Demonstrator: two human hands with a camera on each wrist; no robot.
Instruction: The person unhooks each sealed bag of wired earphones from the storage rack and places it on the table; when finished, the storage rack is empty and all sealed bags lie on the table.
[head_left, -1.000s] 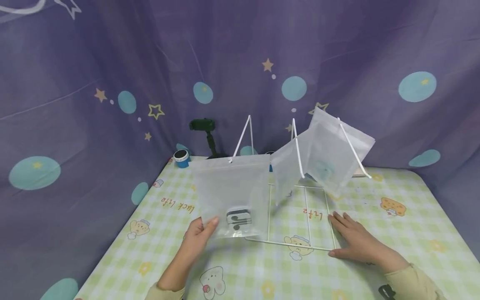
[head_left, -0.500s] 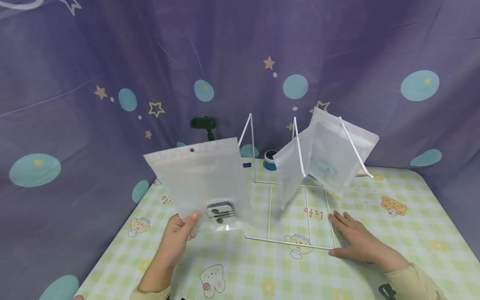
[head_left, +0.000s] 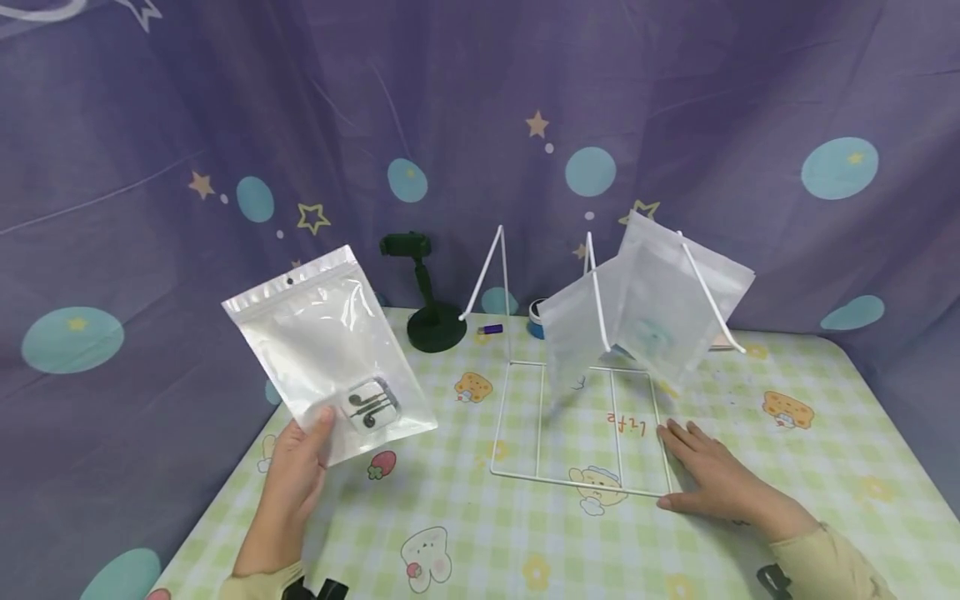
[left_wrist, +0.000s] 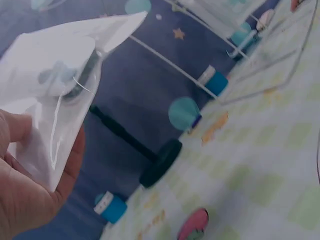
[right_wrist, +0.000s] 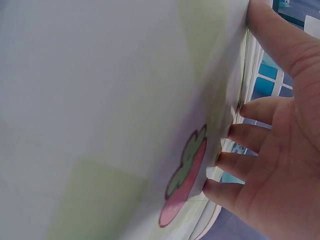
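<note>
My left hand [head_left: 298, 462] pinches the lower corner of a white zip bag [head_left: 318, 333], thumb on its front. The bag is tilted, well left of the rack, its punched hole at the top. Inside shows a pair of dark wired earphones in a clear square case [head_left: 371, 406]. A white wire rack [head_left: 581, 482] with upright hooks stands on the table. My right hand [head_left: 720, 475] rests beside the base's right side, fingers extended and fingertips at the wire. Two more zip bags [head_left: 660, 308] hang on the middle and right hooks; the left hook [head_left: 480, 275] carries none.
A black phone stand [head_left: 435, 325] stands at the back left, with a small purple-blue object [head_left: 491, 330] beside it. A blue jar with a white rim [head_left: 536, 321] is behind the rack. The checked cloth [head_left: 480, 542] covers the table, up to the purple curtain [head_left: 465, 100].
My left hand has drawn the zip bag off the left hook and carried it left and toward me, tilting it. The right hand has stayed at the rack's base.
</note>
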